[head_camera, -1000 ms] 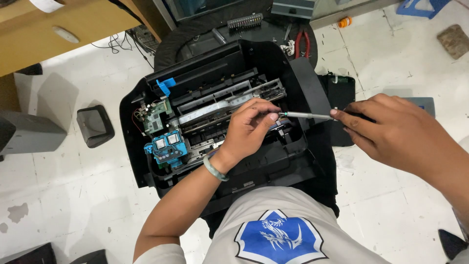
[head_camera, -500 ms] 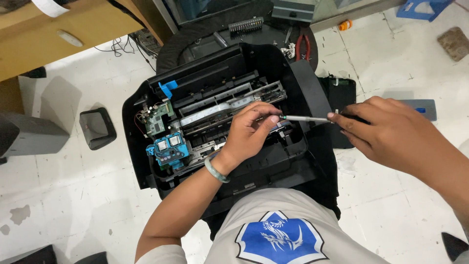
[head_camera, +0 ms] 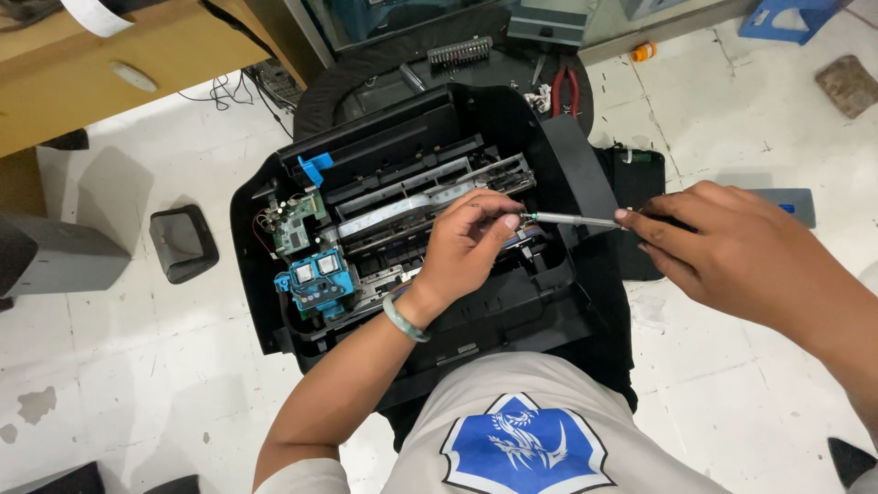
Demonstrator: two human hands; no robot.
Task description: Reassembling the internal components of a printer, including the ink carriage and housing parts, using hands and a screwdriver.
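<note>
Leftmost, a grey box [head_camera: 50,256] is seen at the frame's edge on the white tiled floor [head_camera: 137,384], with a small dark grey cover piece [head_camera: 183,242] lying just beside it. Next, an opened black printer [head_camera: 421,229] is found resting in front of the person's knees, its green circuit board [head_camera: 294,229] and blue cartridge carriage [head_camera: 315,279] exposed on its left side. Over the printer's middle, the left hand [head_camera: 466,247] is held with its fingertips pinched together on the tip end of a slim silver screwdriver [head_camera: 572,220], a pale green bangle [head_camera: 404,320] being worn at the wrist. The screwdriver is held nearly level above the printer's right part, its handle end hidden in the grasp. Further right, the right hand [head_camera: 732,252] is closed around that handle, well apart from the left hand. Behind the printer, red-handled pliers [head_camera: 569,90] and a row of bits [head_camera: 460,50] are laid on a dark mat [head_camera: 366,82].
</note>
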